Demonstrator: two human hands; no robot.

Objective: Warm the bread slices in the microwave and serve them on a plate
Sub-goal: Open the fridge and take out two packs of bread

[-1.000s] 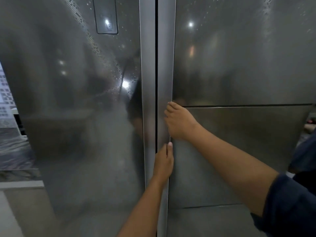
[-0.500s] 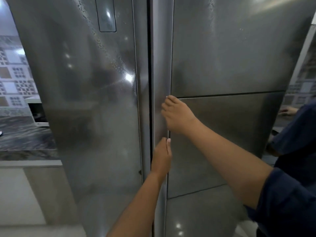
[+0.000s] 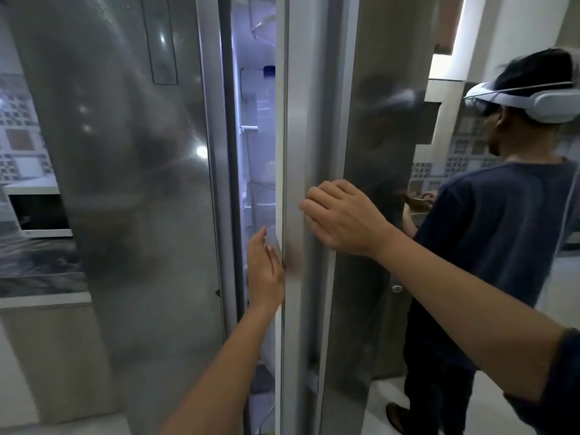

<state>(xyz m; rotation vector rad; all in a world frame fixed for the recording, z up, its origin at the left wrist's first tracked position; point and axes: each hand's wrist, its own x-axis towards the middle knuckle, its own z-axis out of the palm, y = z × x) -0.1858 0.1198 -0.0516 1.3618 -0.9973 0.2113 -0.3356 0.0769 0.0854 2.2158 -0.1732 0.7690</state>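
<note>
**Fridge door ajar, both hands on its edge**

From my remote seat I see the fridge's right door (image 3: 361, 120) swung partly out, leaving a lit gap (image 3: 251, 152) between it and the left door (image 3: 125, 183). My feed shows the left hand (image 3: 266, 271) just below centre, its fingers straight and pointing to 12 o'clock, laid flat against the inner edge of the right door. The right hand (image 3: 342, 218) sits at about 2 o'clock from it, fingers curled onto the door's metal edge strip, gripping it from the outer side.

The microwave (image 3: 37, 211) stands at 9 o'clock, well apart from the hands, on a dark marbled tabletop (image 3: 37, 262) – white case, dark window. Inside the gap, towards 12 o'clock, a clear bottle (image 3: 266, 92) with a blue cap stands in a door shelf; the other shelves are too blurred for me to tell what they hold, bread included.

At 3 o'clock a second person (image 3: 489, 246) in a dark blue shirt stands turned away, wearing a white headset (image 3: 533, 102).
</note>
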